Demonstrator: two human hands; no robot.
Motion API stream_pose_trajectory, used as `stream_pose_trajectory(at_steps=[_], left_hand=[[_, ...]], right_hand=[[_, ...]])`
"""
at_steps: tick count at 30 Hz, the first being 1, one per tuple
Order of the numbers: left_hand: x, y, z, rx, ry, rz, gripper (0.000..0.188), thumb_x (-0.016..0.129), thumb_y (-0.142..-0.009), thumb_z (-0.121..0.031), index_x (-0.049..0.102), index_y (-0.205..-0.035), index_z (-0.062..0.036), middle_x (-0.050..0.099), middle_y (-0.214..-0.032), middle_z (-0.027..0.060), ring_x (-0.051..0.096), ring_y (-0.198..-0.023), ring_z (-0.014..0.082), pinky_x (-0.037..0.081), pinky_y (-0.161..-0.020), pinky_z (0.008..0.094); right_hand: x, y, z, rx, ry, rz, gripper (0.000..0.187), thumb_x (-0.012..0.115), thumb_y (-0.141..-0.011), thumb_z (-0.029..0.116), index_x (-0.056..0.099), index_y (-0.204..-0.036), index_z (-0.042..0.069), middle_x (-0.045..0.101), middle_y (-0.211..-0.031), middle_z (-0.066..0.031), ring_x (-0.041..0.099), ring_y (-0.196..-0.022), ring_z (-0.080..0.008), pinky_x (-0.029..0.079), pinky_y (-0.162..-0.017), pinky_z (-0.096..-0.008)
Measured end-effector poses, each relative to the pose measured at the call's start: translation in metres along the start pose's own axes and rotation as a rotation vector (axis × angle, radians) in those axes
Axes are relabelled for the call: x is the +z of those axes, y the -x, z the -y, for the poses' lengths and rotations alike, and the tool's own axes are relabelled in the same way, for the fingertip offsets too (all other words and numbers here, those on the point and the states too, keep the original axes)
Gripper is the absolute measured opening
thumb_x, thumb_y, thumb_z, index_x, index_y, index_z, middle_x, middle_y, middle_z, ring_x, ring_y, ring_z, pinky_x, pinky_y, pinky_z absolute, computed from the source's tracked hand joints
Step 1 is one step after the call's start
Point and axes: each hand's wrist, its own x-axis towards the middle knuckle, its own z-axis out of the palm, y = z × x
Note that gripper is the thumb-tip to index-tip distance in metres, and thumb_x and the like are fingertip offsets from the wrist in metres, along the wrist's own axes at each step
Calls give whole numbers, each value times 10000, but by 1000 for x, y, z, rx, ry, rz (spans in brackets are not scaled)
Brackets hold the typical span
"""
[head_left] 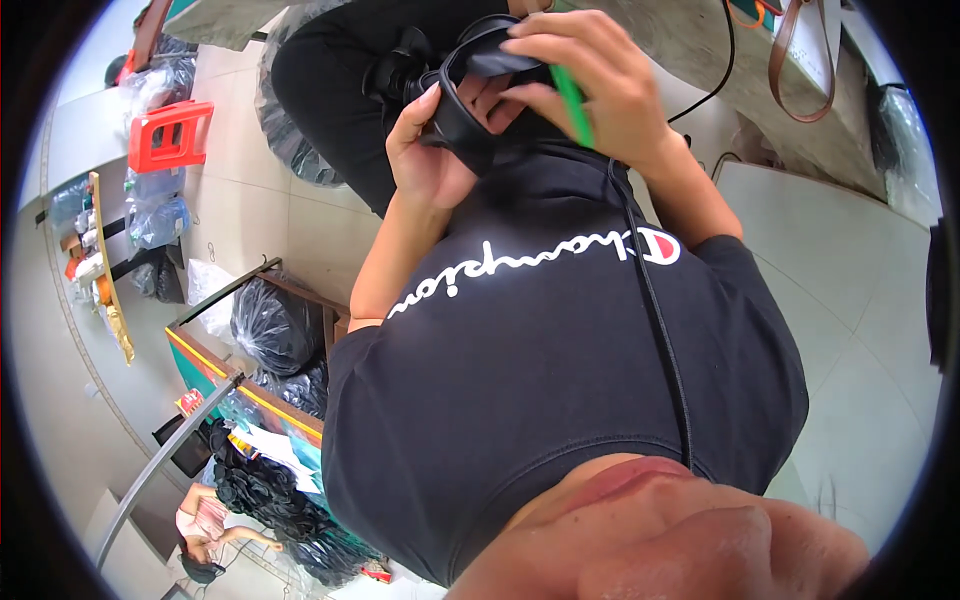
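Above my lap, my left hand is closed round a glossy black curved piece, its thumb on the outside. The piece bends into an open loop; I cannot make out its kind. My right hand is closed, with a slim bright green stick-like tool in its grip. Its fingertips are at the upper rim of the black piece, where a dark flap shows. The tool's tip and part of the right fingers are hidden. More black pieces lie on my thigh beside the left hand.
A red plastic stool stands on the tiled floor at the left. Black plastic bags fill a crate nearby. A brown strap hangs from the worktable at the upper right. Another person is at the lower left, beside a black heap.
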Motion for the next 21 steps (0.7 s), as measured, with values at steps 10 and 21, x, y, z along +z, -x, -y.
stream_pose_trajectory(at_steps=[10,21], left_hand=[[20,-2,3,29,-219,16,488,450,-863,-292,580,-1229,4,353,-1480,224,202,-1437,361,126,-1175,526],[-1,5,-5,29,-116,79,370,476,-882,-458,693,-973,-173,359,-1491,162,270,-1404,351,141,-1128,585]], right_hand=[[-5,18,-73,747,-591,-555,120,631,-916,123,636,-931,4,563,-762,42,478,-666,-46,381,-595,-193],[-29,36,-51,682,-318,8,187,646,-906,143,633,-1014,-9,646,-870,-24,554,-785,-66,430,-721,-187]])
